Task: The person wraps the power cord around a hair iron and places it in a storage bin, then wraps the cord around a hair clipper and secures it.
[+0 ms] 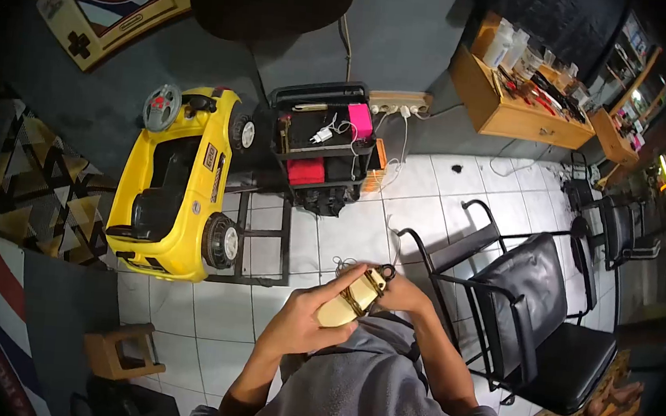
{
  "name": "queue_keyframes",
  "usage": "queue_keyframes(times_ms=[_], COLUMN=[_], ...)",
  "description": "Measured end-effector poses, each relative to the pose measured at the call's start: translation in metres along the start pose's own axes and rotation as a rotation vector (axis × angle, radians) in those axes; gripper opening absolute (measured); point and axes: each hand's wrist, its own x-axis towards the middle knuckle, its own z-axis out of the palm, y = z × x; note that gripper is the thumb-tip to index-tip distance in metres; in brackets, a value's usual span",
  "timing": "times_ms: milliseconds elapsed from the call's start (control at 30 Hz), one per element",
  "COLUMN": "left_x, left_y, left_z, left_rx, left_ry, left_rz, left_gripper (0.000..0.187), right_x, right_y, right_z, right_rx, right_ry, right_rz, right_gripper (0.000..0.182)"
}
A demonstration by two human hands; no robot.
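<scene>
My left hand (299,320) grips a cream and gold hair clipper (337,310) in front of my chest, thumb and fingers along its sides. A dark cord (356,299) is wound around the clipper's body, and a black loop (385,272) sticks out at its upper end. Right at that end is my right hand (406,296), closed, its fingertips mostly hidden behind the clipper. Thin loops of cord (346,265) show just beyond my hands.
A yellow toy car (207,181) stands at left, beside a black trolley (292,137) holding a white charger (323,134) and a pink box (359,121). Black chairs (526,304) are at right. Bottles and tools crowd a wooden drawer counter (526,123). A small stool (118,352) sits lower left.
</scene>
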Motion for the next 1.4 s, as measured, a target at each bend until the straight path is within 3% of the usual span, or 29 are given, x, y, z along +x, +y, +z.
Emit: queue_keyframes(times_ms=[67, 133, 267, 333, 433, 533, 567, 633, 733, 833, 933, 1000, 1133, 1267, 1300, 1400], left_x=[0.003, 0.006, 0.003, 0.010, 0.006, 0.016, 0.015, 0.024, 0.039, 0.050, 0.055, 0.057, 0.060, 0.062, 0.060, 0.062], left_y=[-0.004, -0.004, -0.002, -0.004, -0.001, -0.003, -0.002, -0.002, -0.005, -0.006, -0.023, -0.028, -0.034, -0.036, -0.038, -0.046], left_z=[-0.004, -0.012, -0.022, -0.023, -0.021, -0.019, -0.023, -0.025, -0.029, -0.035, -0.046, -0.052, -0.049, -0.035, -0.031, -0.019], left_rx=[-0.099, -0.191, -0.116, -0.111, -0.081, -0.110, -0.141, -0.197, -0.181, -0.230, -0.281, -0.274, -0.552, -0.502, -0.506, -0.494], left_ry=[-0.005, -0.006, -0.038, -0.002, 0.017, 0.032, 0.023, 0.043, 0.170, 0.254, 0.302, 0.302, 0.277, 0.260, 0.256, 0.192], left_rz=[-0.045, -0.087, -0.016, 0.044, 0.010, -0.012, -0.058, -0.116, -0.023, -0.023, -0.001, -0.012, -0.109, -0.137, -0.143, -0.135], left_gripper=[0.075, 0.074, 0.075, 0.072, 0.070, 0.070, 0.071, 0.072, 0.073, 0.071, 0.067, 0.066, 0.062, 0.061, 0.061, 0.060], right_x=[0.004, -0.002, 0.001, 0.008, 0.021, 0.018, 0.009, 0.005, 0.004, -0.005, -0.015, -0.023, -0.026, -0.040, -0.042, -0.047], right_y=[-0.021, -0.038, -0.050, -0.041, -0.045, 0.009, 0.003, -0.023, -0.014, 0.000, -0.006, -0.015, -0.050, -0.072, -0.080, -0.090], right_z=[0.012, 0.012, 0.019, 0.024, 0.026, 0.027, 0.025, 0.017, 0.004, -0.016, -0.038, -0.061, -0.086, -0.106, -0.108, -0.112], right_rx=[0.396, 0.428, -0.062, -0.145, -0.149, -0.022, -0.095, -0.008, 0.122, -0.388, -0.451, -0.568, -0.498, -0.161, -0.024, -0.046], right_ry=[0.203, 0.230, 0.488, 0.547, 0.551, 0.450, 0.400, 0.400, 0.455, 0.471, 0.536, 0.443, 0.344, 0.265, 0.280, 0.242], right_rz=[-0.005, -0.012, -0.130, -0.157, -0.136, -0.128, -0.017, 0.082, 0.178, -0.078, -0.029, -0.042, 0.112, 0.063, 0.145, 0.041], right_gripper=[0.033, 0.034, 0.026, 0.027, 0.026, 0.019, 0.006, 0.006, 0.011, 0.010, 0.013, 0.014, 0.013, 0.022, 0.027, 0.027])
